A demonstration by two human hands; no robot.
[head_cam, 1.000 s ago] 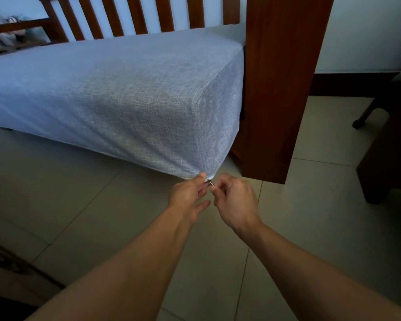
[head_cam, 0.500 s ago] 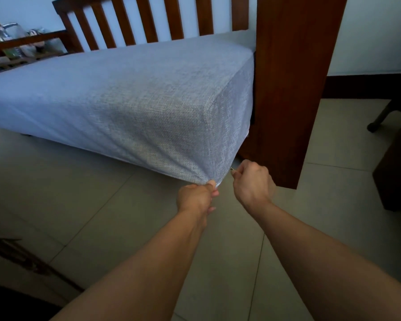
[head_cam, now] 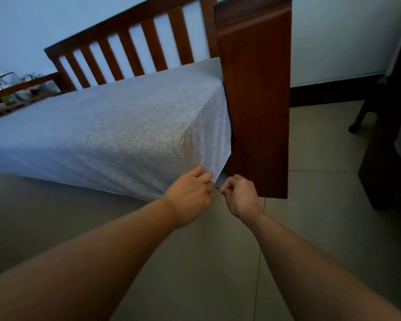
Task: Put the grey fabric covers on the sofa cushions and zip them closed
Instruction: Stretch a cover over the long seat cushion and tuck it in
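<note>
Grey cover sits on the cushion on the sofa, long axis running left, away from both hands. Left hand pinches the cover's lower front corner. Right hand, just beside it, pinches the zip pull; likely next pull follows the bottom seam.

since half a second ago the right hand has drawn back from along the cushion's side edge to just beside the left hand at the lower front corner of the grey cover, pinching a small zipper pull; the left hand now presses higher onto the corner fabric.
</note>
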